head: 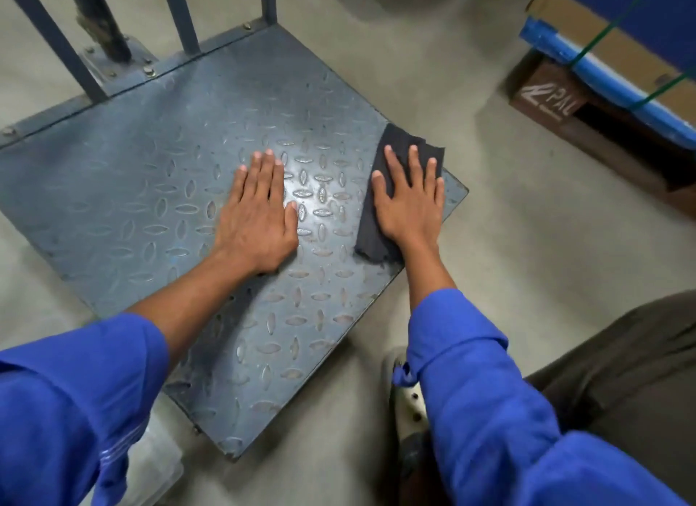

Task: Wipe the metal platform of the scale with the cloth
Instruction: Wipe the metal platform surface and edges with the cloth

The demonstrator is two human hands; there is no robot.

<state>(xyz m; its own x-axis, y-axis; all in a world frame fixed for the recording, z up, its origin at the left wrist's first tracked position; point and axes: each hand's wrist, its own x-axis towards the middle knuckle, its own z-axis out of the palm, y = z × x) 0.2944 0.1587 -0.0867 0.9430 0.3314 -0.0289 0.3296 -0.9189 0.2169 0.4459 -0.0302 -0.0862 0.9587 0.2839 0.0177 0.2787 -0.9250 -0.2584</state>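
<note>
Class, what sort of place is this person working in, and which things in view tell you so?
Most likely a warehouse or factory floor: a scale with a checker-plate metal platform sits on a bare concrete floor, and a strapped carton rests on a wooden pallet nearby.

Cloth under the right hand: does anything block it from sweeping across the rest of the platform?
Only the left hand, resting flat on the platform just left of the cloth. The right hand presses the cloth near the platform's right edge; nothing else visible lies on the metal.
</note>
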